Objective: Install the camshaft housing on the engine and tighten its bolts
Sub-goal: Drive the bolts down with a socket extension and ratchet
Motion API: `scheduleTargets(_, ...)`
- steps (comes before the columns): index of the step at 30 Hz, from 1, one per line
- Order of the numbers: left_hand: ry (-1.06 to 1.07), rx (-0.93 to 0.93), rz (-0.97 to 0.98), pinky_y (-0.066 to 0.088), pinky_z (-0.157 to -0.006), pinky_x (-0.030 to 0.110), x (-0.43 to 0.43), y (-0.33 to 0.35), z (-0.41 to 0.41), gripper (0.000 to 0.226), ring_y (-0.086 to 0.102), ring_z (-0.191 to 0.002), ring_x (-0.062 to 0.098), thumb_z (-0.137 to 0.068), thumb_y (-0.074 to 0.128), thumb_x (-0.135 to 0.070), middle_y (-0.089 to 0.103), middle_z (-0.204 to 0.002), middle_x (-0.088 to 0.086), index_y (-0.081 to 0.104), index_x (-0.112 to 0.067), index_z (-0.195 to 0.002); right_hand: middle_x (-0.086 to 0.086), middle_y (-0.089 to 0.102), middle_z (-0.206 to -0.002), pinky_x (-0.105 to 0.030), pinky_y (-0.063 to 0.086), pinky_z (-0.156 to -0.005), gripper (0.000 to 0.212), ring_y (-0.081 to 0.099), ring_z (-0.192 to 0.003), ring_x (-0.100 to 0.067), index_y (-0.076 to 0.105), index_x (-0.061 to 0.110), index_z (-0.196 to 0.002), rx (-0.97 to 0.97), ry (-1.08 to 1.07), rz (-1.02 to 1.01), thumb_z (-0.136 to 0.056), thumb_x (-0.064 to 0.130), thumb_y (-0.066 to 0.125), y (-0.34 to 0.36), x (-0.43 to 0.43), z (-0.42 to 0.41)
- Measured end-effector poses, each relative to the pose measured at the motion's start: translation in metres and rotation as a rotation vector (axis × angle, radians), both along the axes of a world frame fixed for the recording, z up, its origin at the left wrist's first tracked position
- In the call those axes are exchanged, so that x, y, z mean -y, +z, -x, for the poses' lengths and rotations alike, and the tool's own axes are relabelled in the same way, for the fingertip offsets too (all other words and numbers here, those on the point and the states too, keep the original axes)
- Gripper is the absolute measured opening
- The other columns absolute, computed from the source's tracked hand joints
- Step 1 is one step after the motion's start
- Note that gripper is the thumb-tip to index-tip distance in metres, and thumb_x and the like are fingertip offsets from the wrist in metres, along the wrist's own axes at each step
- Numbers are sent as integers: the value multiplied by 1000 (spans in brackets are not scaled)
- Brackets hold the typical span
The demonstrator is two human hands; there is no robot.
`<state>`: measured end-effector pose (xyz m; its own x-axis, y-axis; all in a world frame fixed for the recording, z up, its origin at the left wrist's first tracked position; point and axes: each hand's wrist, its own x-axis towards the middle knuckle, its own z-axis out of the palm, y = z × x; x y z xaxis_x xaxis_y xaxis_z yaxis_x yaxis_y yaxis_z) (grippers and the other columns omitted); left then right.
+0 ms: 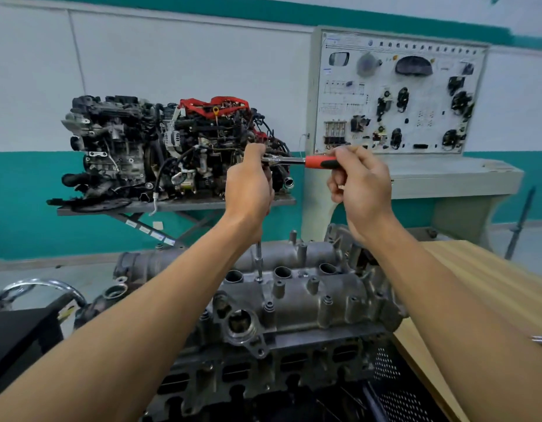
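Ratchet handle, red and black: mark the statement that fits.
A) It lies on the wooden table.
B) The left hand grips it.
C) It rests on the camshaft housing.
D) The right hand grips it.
D: the right hand curls its fingers round the ratchet handle, while the left hand grips the ratchet head above the extension bar.

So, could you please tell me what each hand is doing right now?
Left hand: gripping the ratchet at its head.
Right hand: holding the ratchet's red handle.
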<state>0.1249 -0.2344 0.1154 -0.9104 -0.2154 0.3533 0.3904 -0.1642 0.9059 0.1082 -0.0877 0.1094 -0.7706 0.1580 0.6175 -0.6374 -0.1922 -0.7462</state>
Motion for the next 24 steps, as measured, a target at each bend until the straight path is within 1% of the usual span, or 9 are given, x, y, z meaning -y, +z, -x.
scheduleTargets(3,17,-6,34,16,-43,27,-2,-4,3,71,17,-36,13,-100,40,-38,24,-41,-7,26,-25,-32,5,46,-54,-20,30,-41,20,41,-47,-10,59,10,-86,12,25,-5,-102,12,48,-4,-2,6)
scheduleTargets(7,23,0,41,16,-43,26,0,-6,6,72,17,-36,12,-101,40,-37,23,-40,-9,26,-24,-31,-2,42,-56,-19,29,-41,20,39,-47,-12,58,8,-87,30,40,-1,-103,11,46,-8,-1,10)
scheduleTargets(10,32,1,25,16,-44,27,-1,-7,6,71,17,-37,13,-100,41,-36,23,-42,-8,26,-25,-32,1,43,-53,-20,29,-41,20,39,-46,-12,57,10,-86,21,56,2,-103,12,47,-9,-2,15)
scheduleTargets(13,81,11,57,14,-49,31,-4,-8,5,60,16,-44,15,-99,43,-39,22,-47,-5,23,-26,-43,2,46,-54,-21,30,-42,22,41,-48,-12,60,11,-87,25,72,-10,-103,15,45,-10,-3,24)
scheduleTargets(15,83,12,92,13,-52,34,-8,-9,5,54,14,-48,16,-98,44,-41,21,-51,-5,22,-25,-52,2,48,-57,-23,29,-44,23,43,-51,-12,60,12,-91,74,98,-16,-104,17,43,-9,-4,35)
scheduleTargets(17,55,24,132,15,-53,34,-13,-8,4,50,16,-49,15,-97,45,-43,22,-53,-5,24,-24,-56,0,50,-63,-24,30,-46,24,45,-54,-13,60,13,-96,149,126,-21,-105,19,40,-7,-4,48)
scheduleTargets(19,38,37,157,20,-53,33,-17,-8,5,48,20,-48,15,-96,47,-44,26,-52,-6,28,-23,-57,-1,53,-67,-25,32,-47,26,47,-55,-12,61,13,-99,217,118,-47,-106,22,38,-5,-1,59)
scheduleTargets(21,30,50,153,25,-52,32,-21,-6,5,49,24,-45,14,-96,49,-44,30,-49,-8,33,-23,-54,0,55,-66,-26,34,-47,28,49,-56,-12,61,15,-100,252,95,-88,-106,24,36,-4,3,67)
scheduleTargets(24,16,68,111,28,-49,29,-20,-5,6,49,28,-42,13,-95,51,-43,35,-45,-10,39,-23,-52,3,58,-61,-26,35,-48,29,52,-56,-13,62,16,-97,258,86,-134,-106,25,36,-1,8,76)
